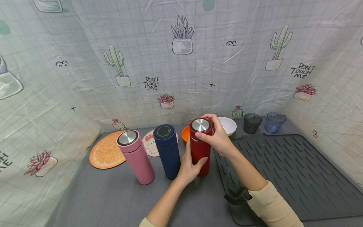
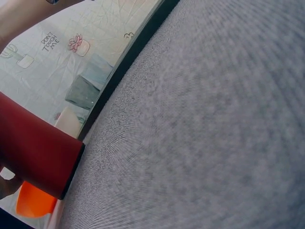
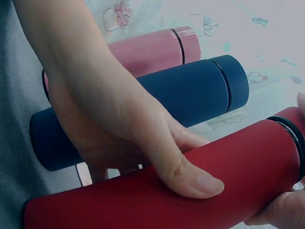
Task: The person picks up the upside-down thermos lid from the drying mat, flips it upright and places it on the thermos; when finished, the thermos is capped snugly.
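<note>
Upright on the grey counter [image 1: 113,195], right of the blue flask [image 1: 167,151], the red flask [image 1: 199,151] is steadied by the left hand [image 1: 188,167] wrapped round its body while the right hand [image 1: 216,135] clasps its lid [image 1: 200,125].

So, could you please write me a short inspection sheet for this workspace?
Surface: grey table, dark ribbed drying mat on its right side.
Job's things: red flask upright, lid on.
Clutter: pink flask, blue flask, orange-slice mat, orange bowl, white bowl, two tumblers.
Hands: left hand grips the red flask's body; right hand grips its lid.
Cables: nothing seen.
Surroundings: cactus-print sheet.
</note>
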Tool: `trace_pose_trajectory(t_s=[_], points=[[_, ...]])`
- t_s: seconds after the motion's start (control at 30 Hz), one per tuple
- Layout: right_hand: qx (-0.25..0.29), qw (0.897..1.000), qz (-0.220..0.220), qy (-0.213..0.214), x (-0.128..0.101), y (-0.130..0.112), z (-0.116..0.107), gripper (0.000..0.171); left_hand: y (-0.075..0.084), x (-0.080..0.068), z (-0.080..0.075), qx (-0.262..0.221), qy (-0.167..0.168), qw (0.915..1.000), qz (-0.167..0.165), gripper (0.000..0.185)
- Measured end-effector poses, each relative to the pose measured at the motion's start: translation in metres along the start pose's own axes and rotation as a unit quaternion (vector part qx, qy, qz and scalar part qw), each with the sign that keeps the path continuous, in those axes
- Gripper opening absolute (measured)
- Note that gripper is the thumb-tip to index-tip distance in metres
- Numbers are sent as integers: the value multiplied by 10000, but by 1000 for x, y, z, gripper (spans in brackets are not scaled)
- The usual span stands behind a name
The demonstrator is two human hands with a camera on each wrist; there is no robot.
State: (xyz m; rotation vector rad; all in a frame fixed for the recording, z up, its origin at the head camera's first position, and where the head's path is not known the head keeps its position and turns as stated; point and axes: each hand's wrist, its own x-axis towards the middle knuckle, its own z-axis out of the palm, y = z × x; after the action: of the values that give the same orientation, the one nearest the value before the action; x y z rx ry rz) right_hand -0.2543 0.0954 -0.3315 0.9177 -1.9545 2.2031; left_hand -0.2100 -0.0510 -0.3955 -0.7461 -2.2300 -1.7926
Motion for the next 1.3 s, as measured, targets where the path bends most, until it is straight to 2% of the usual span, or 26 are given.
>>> trace_pose_trajectory(t_s=[0.2,0.43,0.67,0.93,1.17,1.3], points=[[-17,9995,-145,-269,-1,-2,-2,60,-3,0,1,11,39,10000,78,84],[164,9997,-128,148,0,2,0,55,-1,0,1,38,36,10000,31,84],[214,9996,-150,129,-1,4,0,56,-2,0,1,27,48,10000,57,84],[-186,9995,195,192,2,-2,1,57,-2,0,1,56,26,10000,27,83],[64,9998,113,-173,1,-2,-4,55,-1,0,1,10,52,10000,77,83],[-263,9995,183,-51,2,-1,-3,58,-1,0,1,30,33,10000,57,83]])
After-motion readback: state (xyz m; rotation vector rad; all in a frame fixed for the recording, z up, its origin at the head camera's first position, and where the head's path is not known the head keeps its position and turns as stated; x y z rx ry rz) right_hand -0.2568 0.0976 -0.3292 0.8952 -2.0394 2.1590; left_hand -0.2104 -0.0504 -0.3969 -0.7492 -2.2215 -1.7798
